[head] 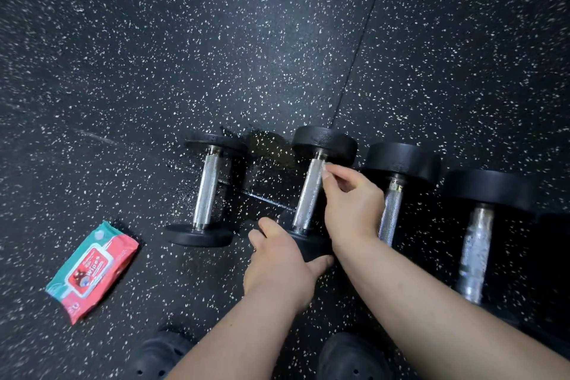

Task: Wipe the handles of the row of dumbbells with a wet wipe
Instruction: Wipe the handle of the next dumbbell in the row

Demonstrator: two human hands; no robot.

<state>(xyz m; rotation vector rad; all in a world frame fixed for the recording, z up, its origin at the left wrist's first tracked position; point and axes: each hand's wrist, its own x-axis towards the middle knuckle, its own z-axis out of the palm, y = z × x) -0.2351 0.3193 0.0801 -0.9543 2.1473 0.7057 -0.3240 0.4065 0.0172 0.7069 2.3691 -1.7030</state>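
The right hand has its thumb and forefinger drawn together against the upper end of the handle of the second dumbbell from the left, with the other fingers curled beside the bar. A pale speck shows at the fingertips, but I cannot tell whether a wet wipe is pinched there. The left hand is curled round the near head of the same dumbbell, thumb on its near side, bracing it on the floor. It lies in a row of four, handles pointing away from the person. The first dumbbell sits apart to the left, while the third dumbbell and fourth dumbbell lie close on the right, their bars blotchy and shiny, perhaps wet. The pack of wipes lies well off to the left. The step in hand looks to be the second handle, near its start. The next move probably calls for a stroke down the bar toward the near head, with the cloth wrapped round the knurled metal and the left hand stopping any roll.
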